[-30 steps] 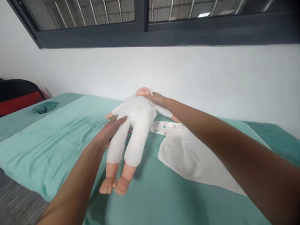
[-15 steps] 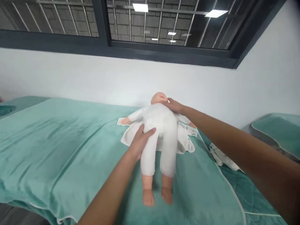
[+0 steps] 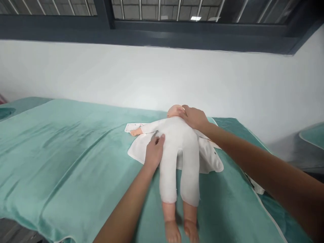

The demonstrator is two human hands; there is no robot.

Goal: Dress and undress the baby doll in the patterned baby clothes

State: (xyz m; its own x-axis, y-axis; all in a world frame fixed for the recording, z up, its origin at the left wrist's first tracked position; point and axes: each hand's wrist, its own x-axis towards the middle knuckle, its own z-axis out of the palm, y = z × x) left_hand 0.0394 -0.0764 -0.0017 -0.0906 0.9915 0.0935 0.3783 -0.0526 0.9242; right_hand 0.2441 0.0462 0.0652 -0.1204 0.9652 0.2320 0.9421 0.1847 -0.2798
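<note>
A baby doll (image 3: 178,135) with a white cloth body lies on its back, head toward the wall and bare feet toward me. Beneath it a small white printed garment (image 3: 211,157) is spread, snaps along one edge. My right hand (image 3: 196,117) curls round the side of the doll's head and neck. At the doll's waist, my left hand (image 3: 155,150) is closed against its side, thumb on the body; some of its fingertips are hidden. One doll arm stretches left over the garment's sleeve; the other is mostly covered by my right arm.
A green blanket (image 3: 83,162) with slight folds covers the bed. White cloth (image 3: 257,185) lies partly hidden past the blanket's right edge. Behind the bed rise a white wall (image 3: 101,74) and a dark-framed window (image 3: 162,33) with bars. Another green cover (image 3: 314,135) is at far right.
The doll now lies lower and flatter on the garment. My left thumb has slid from its hip to its waist, while my right hand stays at the head. The view has tilted down.
</note>
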